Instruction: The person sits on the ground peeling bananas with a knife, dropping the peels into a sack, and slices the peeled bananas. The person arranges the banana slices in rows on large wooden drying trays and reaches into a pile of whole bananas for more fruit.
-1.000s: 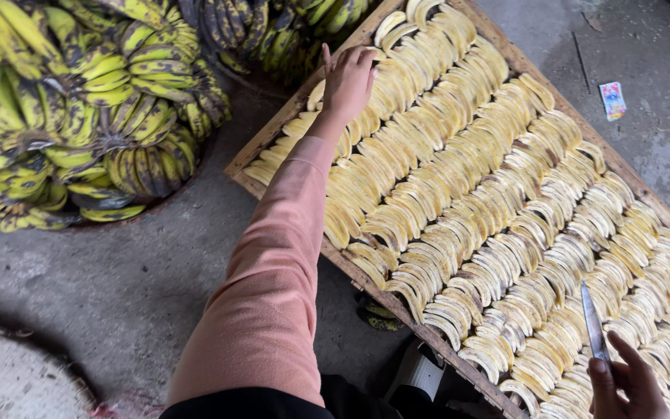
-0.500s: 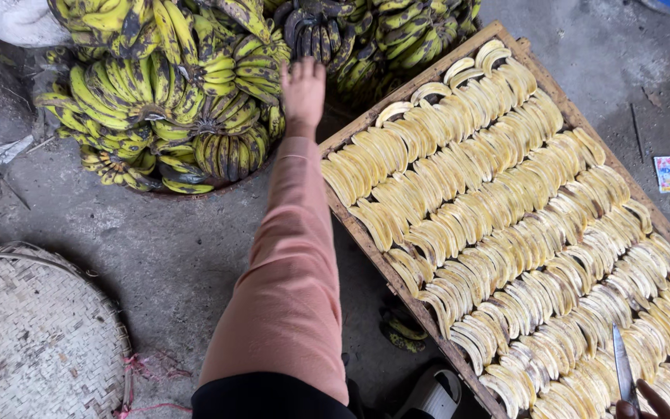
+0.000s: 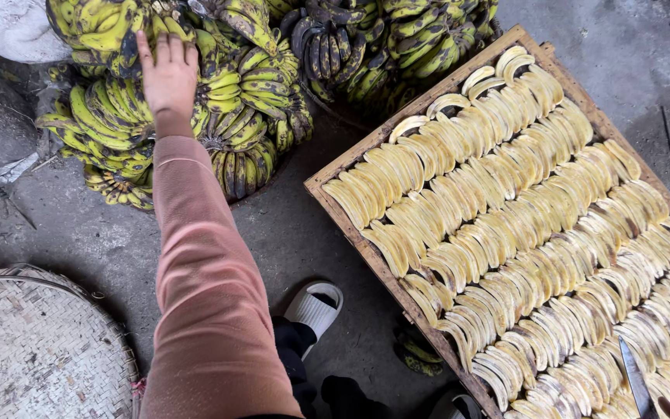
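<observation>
A long wooden drying tray [image 3: 333,172] fills the view from three o'clock down to five, packed with overlapping rows of peeled, sliced banana pieces [image 3: 521,225]. From ten to one o'clock lies a heap of green-yellow banana bunches [image 3: 250,116], skins blotched black. At seven o'clock sits a round woven bamboo tray [image 3: 32,349] on the concrete floor [image 3: 288,233]. A white slipper [image 3: 316,309] shows near six.

The left hand [image 3: 168,74], on a pink sleeve [image 3: 203,271], lies flat on a bunch at eleven o'clock, fingers spread and not closed around anything. The right hand is almost out of view at five o'clock; a knife blade [image 3: 634,380] rises there, seemingly held, though the grip cannot be made out.

A bunch looks heavy and firm yet bruisable; it is best taken by the thick crown stem.
</observation>
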